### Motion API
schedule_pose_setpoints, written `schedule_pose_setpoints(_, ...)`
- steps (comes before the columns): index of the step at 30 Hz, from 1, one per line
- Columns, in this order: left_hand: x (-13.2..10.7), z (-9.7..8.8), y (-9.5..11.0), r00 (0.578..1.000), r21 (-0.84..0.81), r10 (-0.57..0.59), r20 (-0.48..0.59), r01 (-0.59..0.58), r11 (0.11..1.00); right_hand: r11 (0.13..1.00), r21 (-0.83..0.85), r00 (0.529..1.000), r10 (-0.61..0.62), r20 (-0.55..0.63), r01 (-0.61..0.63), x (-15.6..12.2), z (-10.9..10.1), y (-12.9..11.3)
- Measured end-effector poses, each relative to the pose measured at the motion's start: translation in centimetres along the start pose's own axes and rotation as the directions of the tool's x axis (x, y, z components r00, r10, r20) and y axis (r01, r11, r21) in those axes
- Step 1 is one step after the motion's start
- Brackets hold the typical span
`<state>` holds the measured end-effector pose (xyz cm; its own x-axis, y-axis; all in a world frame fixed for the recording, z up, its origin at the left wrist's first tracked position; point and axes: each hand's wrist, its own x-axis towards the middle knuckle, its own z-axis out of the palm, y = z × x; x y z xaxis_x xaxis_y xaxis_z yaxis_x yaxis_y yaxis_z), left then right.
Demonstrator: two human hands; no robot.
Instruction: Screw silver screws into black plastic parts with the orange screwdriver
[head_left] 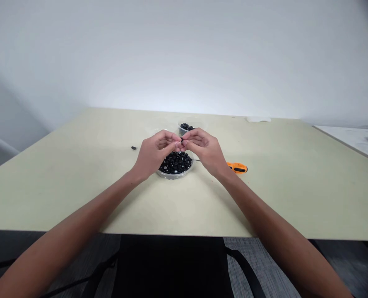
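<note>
My left hand (pixel 155 150) and my right hand (pixel 205 149) meet in the middle, thumb and fingers of each pinched on one small black part (pixel 181 141) with a bright metal spot. Its exact kind is too small to make out. Just below the fingers stands a round clear tub (pixel 173 176), filled with many small black parts (pixel 175 163), some showing silvery centres. Behind my right hand lies a screwdriver with an orange and black handle (pixel 238 167); its shaft is partly hidden by that hand.
A second clear tub (pixel 182 131) with black pieces stands behind my hands. One loose black piece (pixel 133 147) lies on the pale table (pixel 78 178) at left. A white flat item (pixel 258 119) rests near the wall, and a white surface (pixel 351 138) adjoins at right.
</note>
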<state>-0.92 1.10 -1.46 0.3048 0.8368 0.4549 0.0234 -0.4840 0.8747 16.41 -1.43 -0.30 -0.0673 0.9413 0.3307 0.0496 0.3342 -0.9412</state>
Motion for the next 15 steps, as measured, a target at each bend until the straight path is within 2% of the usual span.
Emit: schedule_pose_setpoints(15,0.14,-0.09,0.25,0.998,-0.012,-0.059,0.013,0.059,0.998,0.999,-0.017,0.999,-0.031,-0.012,0.031,-0.08,0.09,0.25)
